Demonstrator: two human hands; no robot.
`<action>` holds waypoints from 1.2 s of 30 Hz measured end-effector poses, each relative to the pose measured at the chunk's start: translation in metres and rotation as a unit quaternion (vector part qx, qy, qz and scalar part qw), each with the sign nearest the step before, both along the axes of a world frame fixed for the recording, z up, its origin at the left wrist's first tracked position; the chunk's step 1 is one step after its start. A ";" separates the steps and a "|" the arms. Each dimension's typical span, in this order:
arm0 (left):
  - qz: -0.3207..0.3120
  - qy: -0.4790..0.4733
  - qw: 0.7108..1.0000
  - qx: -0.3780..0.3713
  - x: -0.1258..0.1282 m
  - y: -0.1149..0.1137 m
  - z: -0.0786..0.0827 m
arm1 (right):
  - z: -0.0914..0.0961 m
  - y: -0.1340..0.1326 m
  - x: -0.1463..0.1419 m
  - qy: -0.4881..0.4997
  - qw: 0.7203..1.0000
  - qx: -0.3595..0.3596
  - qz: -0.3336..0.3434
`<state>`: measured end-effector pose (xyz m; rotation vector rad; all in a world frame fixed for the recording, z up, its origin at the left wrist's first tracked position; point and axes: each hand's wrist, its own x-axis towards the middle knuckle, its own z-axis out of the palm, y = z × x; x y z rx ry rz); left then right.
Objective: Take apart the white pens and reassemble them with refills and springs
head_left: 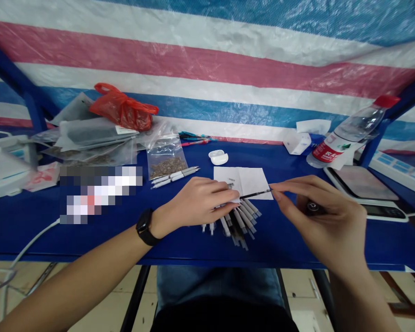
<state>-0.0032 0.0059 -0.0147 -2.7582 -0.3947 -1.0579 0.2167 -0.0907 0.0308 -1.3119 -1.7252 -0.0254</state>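
Observation:
A thin dark rod (256, 194), which looks like a pen refill, stretches between my hands over a white paper sheet (259, 177). Thumb and forefinger of my right hand (327, 214) pinch its right end. A black round-ended object (313, 207) shows in the curl of that hand; its kind is unclear. My left hand (202, 200), with a black watch on the wrist, is closed at the rod's other end, and a bit of white shows at its fingertips. Fanned out under the left fingers lies a bundle of slim, clear-tipped pieces (244, 219), partly covered by that hand.
White pens (176, 176) lie beside a clear bag of brown bits (168, 161). Behind are a white earbud case (218, 157) and a red plastic bag (122, 108). A bottle (346, 133) and a digital scale (366, 184) stand at right. A striped sheet hangs behind.

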 end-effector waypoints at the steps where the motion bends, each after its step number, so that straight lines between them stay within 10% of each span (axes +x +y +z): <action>1: 0.000 -0.002 1.000 0.000 0.000 0.000 0.000 | 0.000 0.000 0.000 -0.004 1.000 0.002 0.003; 24: -0.012 -0.026 0.999 -0.042 0.001 0.001 -0.005 | -0.016 0.012 -0.002 0.171 0.977 -0.114 0.060; 36: -0.020 -0.035 0.997 -0.066 0.000 -0.001 -0.003 | -0.016 0.015 0.001 0.464 0.882 -0.052 0.064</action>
